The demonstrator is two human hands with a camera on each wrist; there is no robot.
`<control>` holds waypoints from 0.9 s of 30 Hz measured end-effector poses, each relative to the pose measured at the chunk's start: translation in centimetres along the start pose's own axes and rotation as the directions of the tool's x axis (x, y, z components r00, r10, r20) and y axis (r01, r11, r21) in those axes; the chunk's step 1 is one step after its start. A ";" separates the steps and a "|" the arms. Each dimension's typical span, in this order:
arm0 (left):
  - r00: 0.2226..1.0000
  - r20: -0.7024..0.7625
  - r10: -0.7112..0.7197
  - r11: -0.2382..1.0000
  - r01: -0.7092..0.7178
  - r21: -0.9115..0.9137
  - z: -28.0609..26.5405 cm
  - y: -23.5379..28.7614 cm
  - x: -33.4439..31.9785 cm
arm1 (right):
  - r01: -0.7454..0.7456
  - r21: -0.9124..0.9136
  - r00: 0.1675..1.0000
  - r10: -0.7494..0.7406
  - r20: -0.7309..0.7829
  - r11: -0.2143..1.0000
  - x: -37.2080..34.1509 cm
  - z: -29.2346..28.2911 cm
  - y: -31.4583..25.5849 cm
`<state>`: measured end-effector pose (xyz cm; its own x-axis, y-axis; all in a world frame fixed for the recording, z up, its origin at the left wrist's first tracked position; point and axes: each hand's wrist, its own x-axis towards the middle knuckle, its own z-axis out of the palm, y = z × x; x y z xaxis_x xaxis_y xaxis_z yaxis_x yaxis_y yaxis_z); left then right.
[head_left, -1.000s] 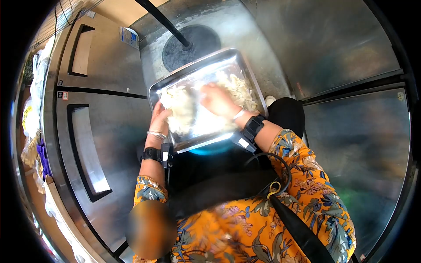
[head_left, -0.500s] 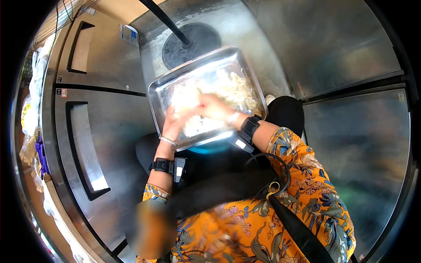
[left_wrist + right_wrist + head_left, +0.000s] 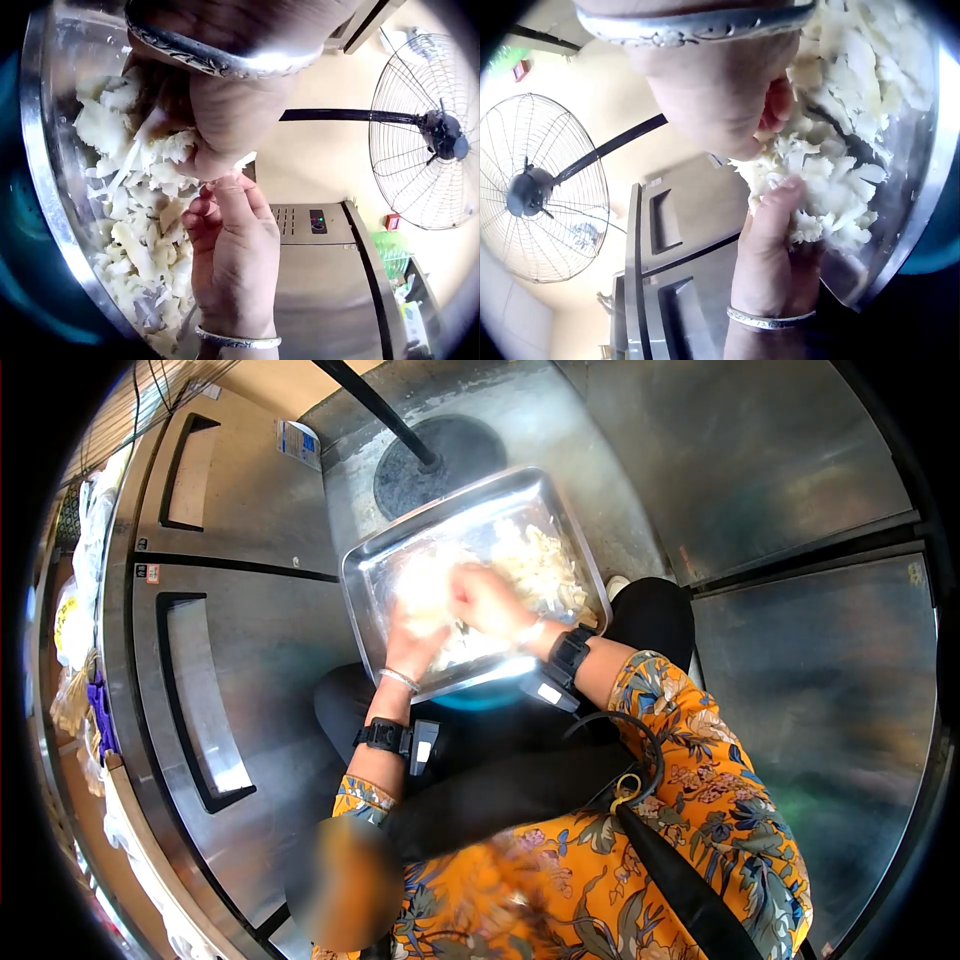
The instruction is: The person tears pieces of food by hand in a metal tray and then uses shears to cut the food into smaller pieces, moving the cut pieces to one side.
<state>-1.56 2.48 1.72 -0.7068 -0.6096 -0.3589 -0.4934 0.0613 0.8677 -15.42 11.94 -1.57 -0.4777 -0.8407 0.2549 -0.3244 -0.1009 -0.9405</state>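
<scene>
Steel doors (image 3: pixel 815 670) flank mid-frame, where the left hand (image 3: pixel 416 637) grips pale shreds (image 3: pixel 829 195), the right hand (image 3: pixel 492 604) pinching their right edge.

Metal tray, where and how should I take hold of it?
Probably best two-handed, from outside: take the metal tray by its left and right rims, which stand raised and exposed, while loose pale pieces lie inside.

Tray (image 3: pixel 460 515) before person (image 3: pixel 570 870), between left cabinet (image 3: pixel 280 650) and right cabinet (image 3: pixel 820 680). Pieces (image 3: pixel 545 570) in tray, some in left hand (image 3: pixel 420 635). Left hand over tray's left half; right hand (image 3: pixel 497 607) just right of it. Fan base (image 3: pixel 410 485) behind tray, pole (image 3: pixel 377 410) on it.
</scene>
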 end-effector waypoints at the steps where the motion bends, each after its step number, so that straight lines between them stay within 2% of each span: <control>1: 1.000 0.001 -0.004 1.000 0.004 -0.002 0.0 0.1 0.0 | 0.000 -0.033 1.000 0.000 0.005 0.999 -0.3 0.1 0.0; 3: 1.000 0.009 -0.010 0.999 0.011 -0.035 0.1 0.2 0.1 | 0.005 -0.059 1.000 -0.005 -0.002 0.998 -0.5 0.3 0.1; 5: 0.995 -0.035 0.096 0.993 -0.099 -0.065 0.3 -0.5 0.4 | 0.015 -0.042 1.000 -0.016 -0.026 0.999 -0.6 0.7 0.7; 7: 0.942 -0.131 0.308 0.947 -0.316 -0.047 0.8 -1.6 0.8 | -0.034 -0.009 0.999 0.035 0.024 0.999 -0.4 1.0 1.6; 9: 0.924 -0.129 0.359 0.932 -0.348 0.102 0.9 -2.2 0.9 | -0.043 -0.015 0.998 0.043 0.041 0.999 -0.3 1.1 2.1; 11: 0.952 -0.086 0.292 0.948 -0.277 0.154 0.9 -2.1 0.9 | -0.008 -0.060 1.000 0.010 0.022 0.998 -0.3 1.2 2.3; 12: 0.979 -0.045 0.197 0.972 -0.190 0.137 0.7 -1.7 0.7 | -0.019 -0.027 1.000 0.020 0.021 0.999 -0.2 1.3 2.6; 14: 0.974 -0.044 0.223 0.965 -0.214 0.153 0.8 -0.6 0.4 | -0.040 0.037 0.999 0.039 0.021 0.998 -0.2 1.7 3.2; 17: 0.851 -0.110 0.513 0.836 -0.466 0.289 1.9 1.3 0.3 | -0.101 0.064 0.995 0.101 -0.001 0.993 -0.5 2.3 3.9; 19: 0.785 -0.081 0.615 0.737 -0.535 0.413 2.1 1.8 1.0 | -0.022 0.270 0.997 0.040 -0.062 0.963 -0.7 2.2 2.6; 21: 0.797 -0.037 0.603 0.736 -0.539 0.409 1.9 3.1 0.1 | 0.002 0.362 0.996 0.030 -0.084 0.932 -0.6 1.6 1.3; 23: 0.802 -0.025 0.597 0.741 -0.540 0.400 2.0 2.9 0.1 | -0.038 0.352 0.996 0.064 -0.062 0.935 -0.2 0.6 -0.9; 26: 0.796 -0.046 0.603 0.753 -0.550 0.362 2.1 1.2 1.2 | 0.017 0.118 0.998 -0.025 0.062 0.993 0.1 0.4 0.5; 27: 0.796 -0.043 0.604 0.758 -0.558 0.339 2.0 1.2 1.2 | 0.015 0.100 0.999 -0.019 0.038 0.995 0.1 0.6 0.9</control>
<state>-3.99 3.39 1.64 -0.8386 -0.4820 0.2537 -0.1515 0.6539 0.7413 -15.23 11.42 -2.53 -0.4398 -0.8583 0.2643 -0.2489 -0.1663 -0.9542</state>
